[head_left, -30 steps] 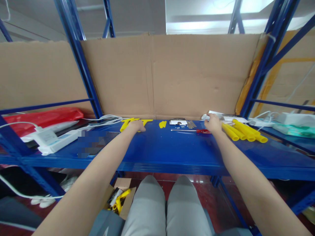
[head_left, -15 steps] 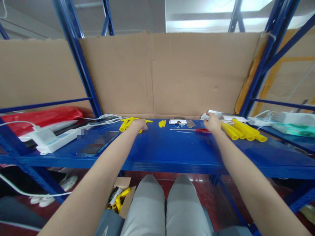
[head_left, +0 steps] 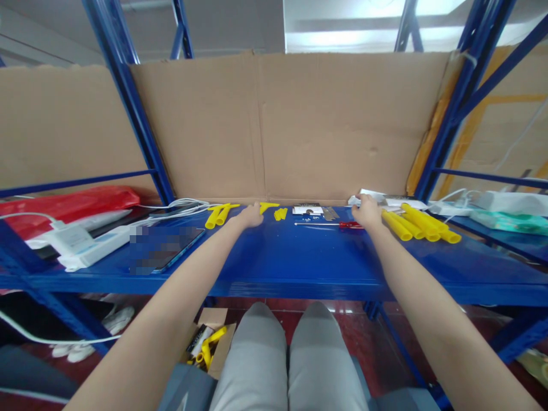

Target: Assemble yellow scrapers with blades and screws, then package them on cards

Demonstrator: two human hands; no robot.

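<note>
My left hand (head_left: 252, 216) is closed on a yellow T-shaped piece (head_left: 269, 205), whose end sticks out to the right of the fingers. Left of it lie two more yellow T-shaped pieces (head_left: 221, 213). My right hand (head_left: 366, 211) rests at the white packaging (head_left: 372, 195) near the back; its fingertips are too small to read. A red-handled screwdriver (head_left: 351, 225) lies just left of that hand, and several yellow tubes (head_left: 422, 224) lie to its right. Between the hands are small yellow pieces (head_left: 280, 214), a white card (head_left: 308, 210) and flat metal pieces (head_left: 330, 213).
A phone (head_left: 171, 251), a white power strip (head_left: 98, 246) and a red bag (head_left: 72, 205) occupy the left of the blue shelf (head_left: 299, 288). Cardboard (head_left: 321, 125) stands behind. Below, an open box (head_left: 220, 354) holds yellow parts. Blue posts rise at both sides.
My left hand has moved right with a yellow T-shaped piece, away from the two others. My right hand has stayed by the white packaging. The view has shifted slightly.
</note>
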